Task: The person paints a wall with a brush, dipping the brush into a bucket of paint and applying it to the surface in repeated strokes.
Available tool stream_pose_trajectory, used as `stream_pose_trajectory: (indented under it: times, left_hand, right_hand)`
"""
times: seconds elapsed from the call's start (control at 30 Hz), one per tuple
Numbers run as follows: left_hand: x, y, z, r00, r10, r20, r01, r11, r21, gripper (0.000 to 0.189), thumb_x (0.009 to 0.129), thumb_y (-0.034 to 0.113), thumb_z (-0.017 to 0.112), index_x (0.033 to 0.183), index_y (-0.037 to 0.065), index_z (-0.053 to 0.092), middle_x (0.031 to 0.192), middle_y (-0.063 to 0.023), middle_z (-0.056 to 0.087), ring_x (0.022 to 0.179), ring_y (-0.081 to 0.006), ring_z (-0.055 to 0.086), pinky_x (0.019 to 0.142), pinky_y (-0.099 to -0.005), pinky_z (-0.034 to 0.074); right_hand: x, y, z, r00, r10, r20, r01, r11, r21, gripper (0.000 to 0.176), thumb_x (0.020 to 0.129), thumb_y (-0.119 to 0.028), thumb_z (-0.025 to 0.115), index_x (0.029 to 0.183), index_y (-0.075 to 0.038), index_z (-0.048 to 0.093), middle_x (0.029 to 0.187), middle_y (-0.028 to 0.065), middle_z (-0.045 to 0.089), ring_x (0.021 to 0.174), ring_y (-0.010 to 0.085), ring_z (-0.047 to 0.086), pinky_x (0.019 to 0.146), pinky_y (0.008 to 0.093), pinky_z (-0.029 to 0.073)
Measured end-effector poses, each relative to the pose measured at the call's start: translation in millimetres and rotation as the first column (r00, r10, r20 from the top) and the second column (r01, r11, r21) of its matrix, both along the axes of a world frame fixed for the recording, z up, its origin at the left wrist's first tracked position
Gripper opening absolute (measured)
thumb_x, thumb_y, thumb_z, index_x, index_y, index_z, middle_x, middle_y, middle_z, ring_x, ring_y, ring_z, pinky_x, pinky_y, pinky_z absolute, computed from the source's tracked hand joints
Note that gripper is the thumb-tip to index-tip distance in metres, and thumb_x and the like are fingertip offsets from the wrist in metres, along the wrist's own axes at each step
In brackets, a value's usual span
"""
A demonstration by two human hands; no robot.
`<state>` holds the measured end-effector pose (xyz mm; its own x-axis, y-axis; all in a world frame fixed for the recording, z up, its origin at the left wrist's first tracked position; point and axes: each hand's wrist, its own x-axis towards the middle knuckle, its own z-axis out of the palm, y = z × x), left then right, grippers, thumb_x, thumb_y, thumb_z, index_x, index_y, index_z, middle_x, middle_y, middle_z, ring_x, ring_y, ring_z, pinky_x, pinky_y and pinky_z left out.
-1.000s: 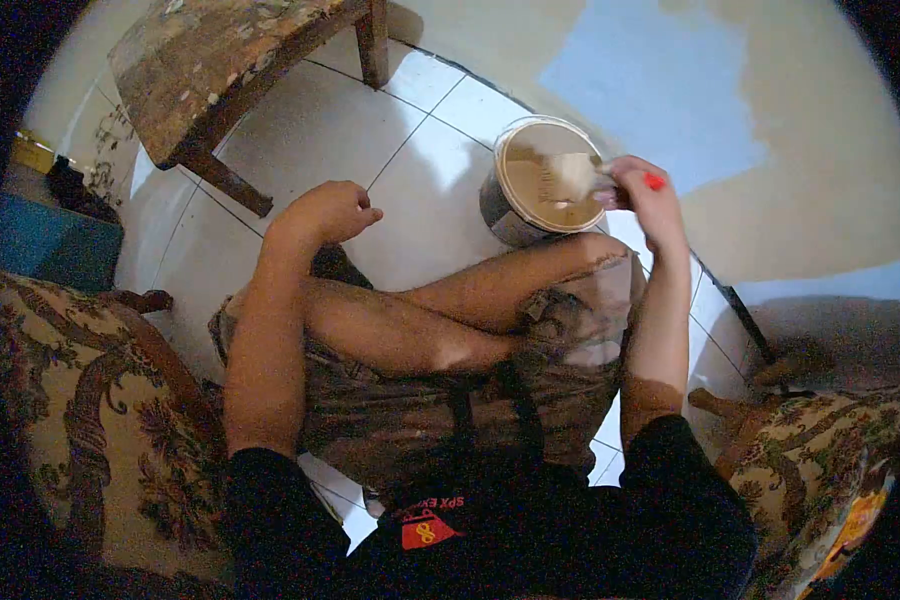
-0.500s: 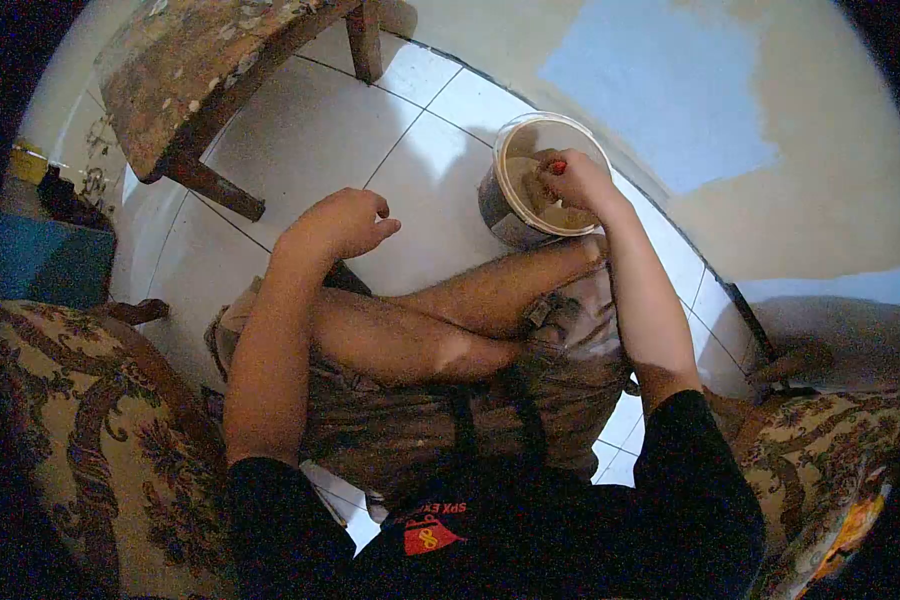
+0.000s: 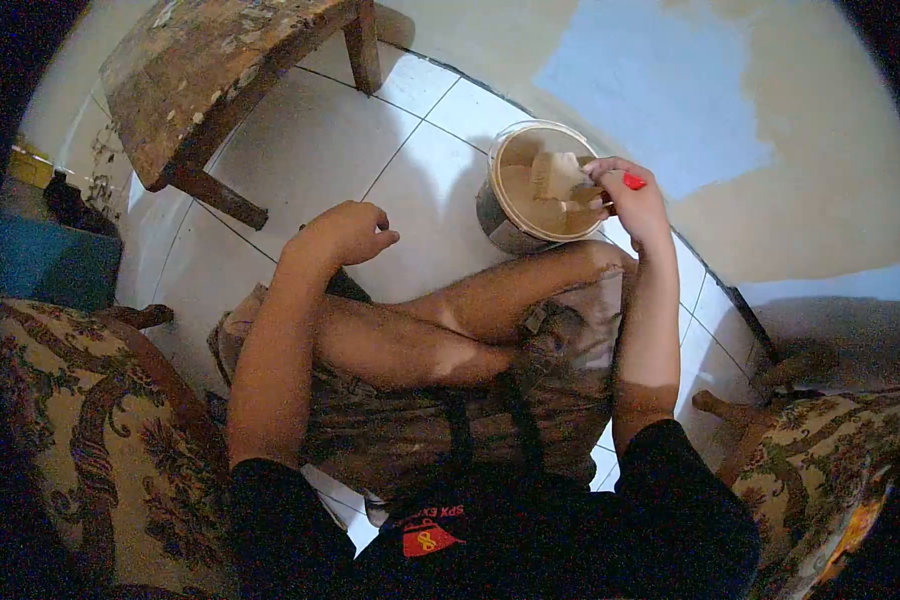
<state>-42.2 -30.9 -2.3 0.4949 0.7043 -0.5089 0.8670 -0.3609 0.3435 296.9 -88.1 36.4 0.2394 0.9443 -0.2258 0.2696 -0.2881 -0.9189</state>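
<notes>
My right hand (image 3: 634, 208) is closed round the red handle of a paintbrush (image 3: 558, 176). The wide bristles are coated in cream paint and hang over the mouth of a paint bucket (image 3: 505, 232). Beige paint shows inside the bucket, which stands on the floor beside my knee, close to the wall. My left hand (image 3: 348, 232) hovers above my other leg, holding nothing, its fingers loosely bent and the thumb apart from them.
A paint-spattered wooden bench (image 3: 220, 80) stands at the upper left. The wall (image 3: 660, 100) carries a pale blue-white patch amid beige. Patterned upholstered chairs (image 3: 60, 420) flank me on both sides. A blue box (image 3: 55, 260) sits at the far left on the white tiled floor (image 3: 410, 180).
My right hand has drawn back to the right and lifted the brush, so its bristles now show above the paint. The left hand has dropped slightly, its fingers still loosely bent.
</notes>
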Motion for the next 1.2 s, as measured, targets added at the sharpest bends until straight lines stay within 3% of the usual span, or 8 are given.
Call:
stream_pose_trajectory:
  times: [0.27, 0.43, 0.5, 0.53, 0.63, 0.67, 0.77, 1.2]
  left_hand:
    - [3, -3, 5, 1.000, -0.012, -0.007, 0.012, 1.000, -0.020, 0.036, 0.080, 0.033, 0.052, 0.095, 0.002, 0.062, 0.093, -0.0173, 0.061, 0.088, -0.0318, 0.057, 0.080, -0.0382, 0.044]
    - [5, 0, 4, 0.999, -0.041, -0.031, 0.041, 0.999, -0.010, 0.036, 0.079, 0.033, 0.053, 0.094, 0.002, 0.061, 0.091, -0.0188, 0.060, 0.086, -0.0330, 0.057, 0.079, -0.0392, 0.044]
    - [7, -4, 7, 0.999, -0.040, -0.022, 0.041, 0.999, 0.032, 0.035, 0.079, 0.033, 0.054, 0.093, 0.002, 0.061, 0.090, -0.0191, 0.060, 0.083, -0.0337, 0.058, 0.077, -0.0392, 0.045]
    - [8, -6, 7, 0.999, -0.010, 0.042, 0.008, 0.999, 0.050, 0.033, 0.079, 0.031, 0.054, 0.093, 0.002, 0.061, 0.089, -0.0186, 0.061, 0.082, -0.0331, 0.058, 0.076, -0.0385, 0.045]
    - [24, -12, 12, 0.930, 0.124, 0.345, -0.165, 0.982, 0.090, 0.031, 0.081, 0.028, 0.053, 0.090, 0.000, 0.061, 0.080, -0.0155, 0.063, 0.071, -0.0268, 0.061, 0.067, -0.0340, 0.048]
    - [32, -13, 9, 0.931, 0.086, 0.353, -0.132, 0.985, 0.109, 0.031, 0.081, 0.028, 0.053, 0.090, 0.000, 0.061, 0.080, -0.0155, 0.063, 0.071, -0.0268, 0.061, 0.067, -0.0340, 0.048]
    - [53, -10, -8, 0.674, 0.490, 0.554, -0.305, 0.866, -0.396, 0.037, 0.086, 0.034, 0.048, 0.085, -0.001, 0.060, 0.066, -0.0041, 0.058, 0.051, -0.0085, 0.049, 0.047, -0.0214, 0.040]
    - [120, -24, -25, 0.647, 0.567, 0.510, -0.244, 0.787, -0.566, 0.044, 0.087, 0.043, 0.044, 0.075, 0.003, 0.059, 0.059, -0.0009, 0.052, 0.043, -0.0071, 0.045, 0.038, -0.0194, 0.033]
  right_hand:
    - [8, -12, -1, 0.996, -0.081, -0.035, 0.084, 0.992, 0.092, 0.018, 0.080, -0.015, 0.051, 0.091, -0.004, 0.060, 0.073, 0.0022, 0.058, 0.057, 0.0089, 0.053, 0.048, 0.0218, 0.041]
    - [11, -17, -61, 0.973, 0.099, 0.209, -0.160, 0.941, 0.299, 0.017, 0.080, -0.010, 0.053, 0.093, -0.001, 0.060, 0.081, 0.0018, 0.060, 0.065, 0.0110, 0.053, 0.059, 0.0238, 0.045]
    - [-4, -24, -51, 0.928, 0.135, 0.346, -0.185, 0.976, 0.116, 0.020, 0.079, -0.012, 0.054, 0.094, 0.000, 0.060, 0.078, 0.0062, 0.062, 0.067, 0.0111, 0.054, 0.061, 0.0242, 0.046]
    - [-12, -27, -27, 0.962, 0.222, 0.161, -0.214, 0.974, -0.071, 0.021, 0.078, -0.014, 0.056, 0.094, -0.001, 0.060, 0.077, 0.0077, 0.063, 0.066, 0.0124, 0.055, 0.062, 0.0261, 0.046]
    - [-14, -28, -21, 0.928, 0.229, 0.295, -0.287, 0.943, 0.170, 0.022, 0.076, -0.018, 0.056, 0.093, -0.006, 0.061, 0.080, 0.0147, 0.062, 0.073, 0.0193, 0.058, 0.069, 0.0301, 0.046]
    - [-16, -34, -12, 0.917, 0.240, 0.319, -0.261, 0.965, 0.024, 0.022, 0.076, -0.021, 0.055, 0.093, -0.008, 0.061, 0.081, 0.0164, 0.061, 0.075, 0.0253, 0.059, 0.071, 0.0335, 0.046]
    - [-16, -32, -34, 0.904, 0.092, 0.417, -0.116, 0.993, 0.033, 0.023, 0.076, -0.024, 0.054, 0.092, -0.010, 0.061, 0.083, 0.0164, 0.061, 0.080, 0.0304, 0.059, 0.073, 0.0364, 0.046]
    - [-7, -40, -34, 0.939, -0.019, 0.343, -0.049, 0.981, 0.189, 0.021, 0.073, -0.024, 0.054, 0.077, -0.004, 0.061, 0.068, 0.0140, 0.060, 0.064, 0.0284, 0.059, 0.063, 0.0368, 0.048]
